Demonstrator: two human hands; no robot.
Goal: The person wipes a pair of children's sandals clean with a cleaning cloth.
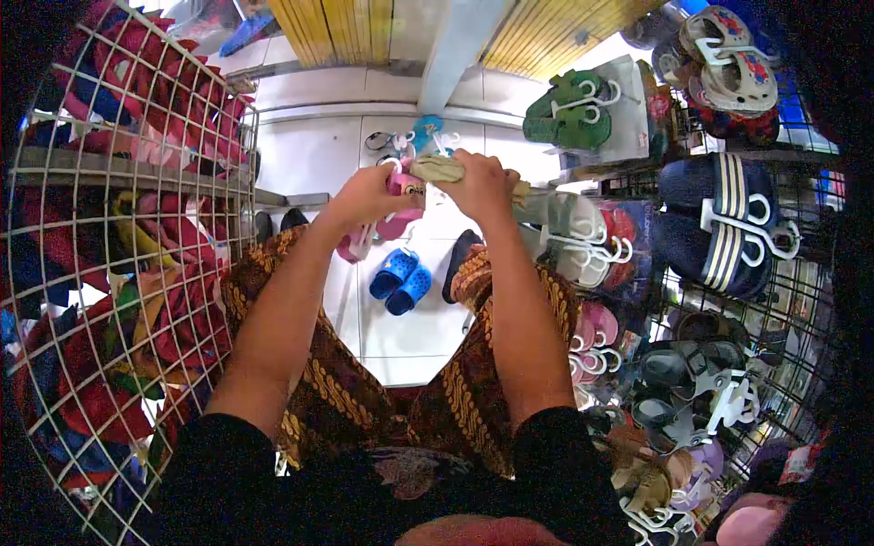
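The pink sandals [401, 195] are held up in front of the person at arm's length, between the two hands. The left hand [367, 197] is closed around the pair from the left side, fingers wrapped over the upper part; the lower ends of the pair hang free below the fist. A white hanger hook [393, 164] projects just above this grip.

The right hand [480, 186] is clenched on a beige cloth [439, 167]. The cloth is bunched in the fist and lies against the top of the sandals, so the two hands almost touch across the pair.

Surroundings, referenced to the grip:

- Directly below the hands: a pair of blue clogs [401, 281] on the white tiled floor [401, 341], with one dark shoe [459, 264] just to the right of them.
- Left of the left hand: a wire rack [137, 173] packed with red and dark footwear.
- Above and right of the right hand: green sandals [570, 110] on a white hanger.
- Well to the right: navy striped slides [719, 229] hung on a wire grid, with more hung pairs beneath them.
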